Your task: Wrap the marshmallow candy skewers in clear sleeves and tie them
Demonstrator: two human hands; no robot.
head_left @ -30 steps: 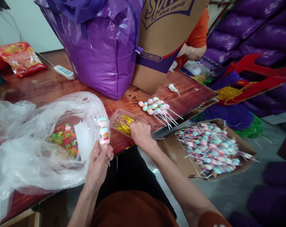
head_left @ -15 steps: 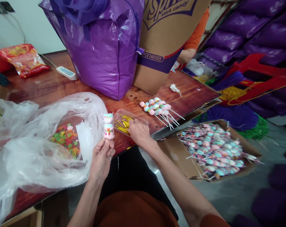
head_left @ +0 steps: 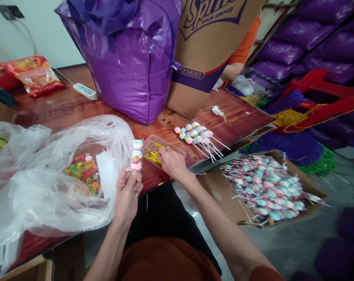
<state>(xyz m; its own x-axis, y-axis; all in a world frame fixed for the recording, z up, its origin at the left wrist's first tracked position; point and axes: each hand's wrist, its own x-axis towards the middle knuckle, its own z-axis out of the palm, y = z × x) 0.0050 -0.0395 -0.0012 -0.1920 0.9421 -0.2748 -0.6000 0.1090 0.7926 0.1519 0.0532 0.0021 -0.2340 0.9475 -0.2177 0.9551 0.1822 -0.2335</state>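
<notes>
My left hand (head_left: 127, 193) is closed round the stick of a wrapped candy skewer (head_left: 136, 154), holding it upright over the table edge. My right hand (head_left: 171, 162) rests in a clear plastic tray (head_left: 177, 148) of gold twist ties (head_left: 153, 155), fingers curled down onto the ties. Whether a tie is pinched between them is hidden. Just beyond the tray, several unwrapped marshmallow skewers (head_left: 196, 134) lie side by side on the wooden table (head_left: 57, 107).
A big clear bag (head_left: 42, 183) with ring candies (head_left: 82, 171) and a stack of clear sleeves (head_left: 107, 171) lies at left. A purple bag (head_left: 130, 62) and a cardboard carton (head_left: 206, 50) stand behind. A box of wrapped skewers (head_left: 267, 189) sits right of the table. Another person's arm (head_left: 234, 70) shows behind the carton.
My left hand has raised the wrapped skewer a little and brought it nearer the tray. My right hand has stayed in the twist ties.
</notes>
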